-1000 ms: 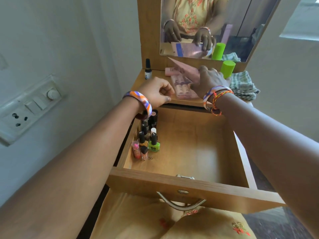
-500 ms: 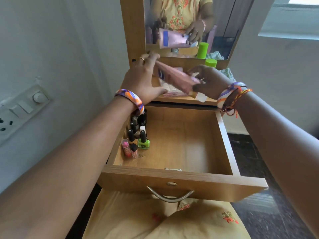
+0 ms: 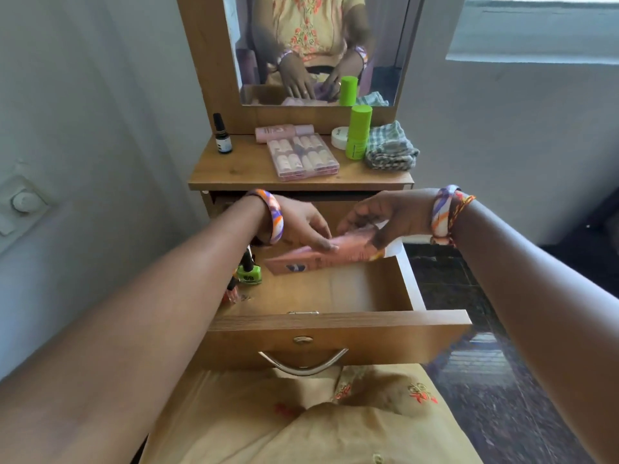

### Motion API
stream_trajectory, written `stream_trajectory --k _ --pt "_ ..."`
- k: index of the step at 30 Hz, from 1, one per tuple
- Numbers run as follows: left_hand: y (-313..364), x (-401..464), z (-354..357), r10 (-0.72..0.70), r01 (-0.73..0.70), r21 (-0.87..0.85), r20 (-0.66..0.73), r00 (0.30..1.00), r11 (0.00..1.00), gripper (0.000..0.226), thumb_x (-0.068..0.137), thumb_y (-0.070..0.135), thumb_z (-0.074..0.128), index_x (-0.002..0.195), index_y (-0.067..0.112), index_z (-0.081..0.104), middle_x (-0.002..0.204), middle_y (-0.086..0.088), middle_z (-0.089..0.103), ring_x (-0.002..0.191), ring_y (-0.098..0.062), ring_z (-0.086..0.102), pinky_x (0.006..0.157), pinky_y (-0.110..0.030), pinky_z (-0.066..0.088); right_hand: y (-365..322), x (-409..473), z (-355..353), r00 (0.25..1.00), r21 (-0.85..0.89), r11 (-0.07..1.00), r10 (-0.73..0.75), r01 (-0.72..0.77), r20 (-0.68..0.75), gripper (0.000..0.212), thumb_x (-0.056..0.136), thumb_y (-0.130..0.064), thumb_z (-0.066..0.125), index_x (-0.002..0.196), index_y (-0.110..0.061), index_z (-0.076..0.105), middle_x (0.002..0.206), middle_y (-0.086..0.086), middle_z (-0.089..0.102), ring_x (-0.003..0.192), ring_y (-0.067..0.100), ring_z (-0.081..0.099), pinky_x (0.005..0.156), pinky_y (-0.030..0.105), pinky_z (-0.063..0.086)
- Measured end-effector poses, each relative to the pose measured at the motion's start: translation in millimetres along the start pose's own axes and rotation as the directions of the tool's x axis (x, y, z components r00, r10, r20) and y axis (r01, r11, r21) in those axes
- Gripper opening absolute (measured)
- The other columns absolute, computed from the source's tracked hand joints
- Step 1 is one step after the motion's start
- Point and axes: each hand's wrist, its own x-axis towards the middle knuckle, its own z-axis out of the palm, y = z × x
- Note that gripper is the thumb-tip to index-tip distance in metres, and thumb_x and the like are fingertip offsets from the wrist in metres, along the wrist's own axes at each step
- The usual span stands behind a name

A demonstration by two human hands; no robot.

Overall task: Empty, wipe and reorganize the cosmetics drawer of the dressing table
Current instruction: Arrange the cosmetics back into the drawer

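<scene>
The wooden drawer [image 3: 335,324] of the dressing table is pulled out. A flat pink tube [image 3: 308,259] lies low inside it, tilted, its white cap end toward the right wall. My right hand [image 3: 388,219] grips the tube's right end from above. My left hand [image 3: 301,226] rests its fingertips on the tube's middle. Several nail polish bottles, one bright green [image 3: 249,274], stand along the drawer's left side, partly hidden by my left forearm.
On the tabletop [image 3: 241,169] lie a clear pink palette [image 3: 303,155], another pink tube [image 3: 284,132], a dark dropper bottle [image 3: 222,135], a white jar [image 3: 340,137], a green bottle [image 3: 358,133] and a checked cloth [image 3: 390,147]. A mirror [image 3: 318,45] rises behind.
Both hands have carried the pink tube from the tabletop down into the drawer. The camera has tilted back, showing the whole tabletop.
</scene>
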Motion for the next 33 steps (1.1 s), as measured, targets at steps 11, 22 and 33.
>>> stream_trajectory --k 11,22,33 --pt "-11.9 25.1 51.8 -0.087 0.093 -0.234 0.037 0.996 0.968 0.063 0.060 0.048 0.078 0.109 0.010 0.067 0.102 -0.008 0.066 0.093 -0.020 0.061 0.090 -0.035 0.051 7.2 0.6 32.6 0.985 -0.077 0.983 0.168 -0.164 0.049 0.055 0.077 -0.007 0.072 0.127 -0.020 0.053 0.110 -0.007 0.055 0.104 0.013 0.052 0.098 0.029 0.044" --pt "-3.6 34.4 77.0 -0.047 0.069 0.152 -0.146 0.988 0.986 0.056 0.069 0.040 0.076 0.114 0.015 0.055 0.111 -0.006 0.058 0.097 -0.019 0.057 0.073 -0.026 0.052 7.1 21.2 56.8 0.957 -0.223 0.947 0.263 -0.232 0.122 0.053 0.083 -0.007 0.066 0.132 -0.015 0.049 0.123 0.006 0.059 0.111 0.020 0.057 0.095 0.030 0.048" --pt "-11.9 37.7 90.9 -0.034 0.046 0.075 -0.152 0.988 0.996 0.049 0.078 0.030 0.072 0.119 0.010 0.054 0.117 -0.008 0.059 0.099 -0.019 0.056 0.080 -0.026 0.049 3.3 28.5 68.9 0.957 -0.305 0.928 0.261 -0.212 0.128 0.054 0.082 -0.005 0.066 0.133 -0.011 0.048 0.127 0.009 0.057 0.115 0.023 0.056 0.095 0.029 0.047"
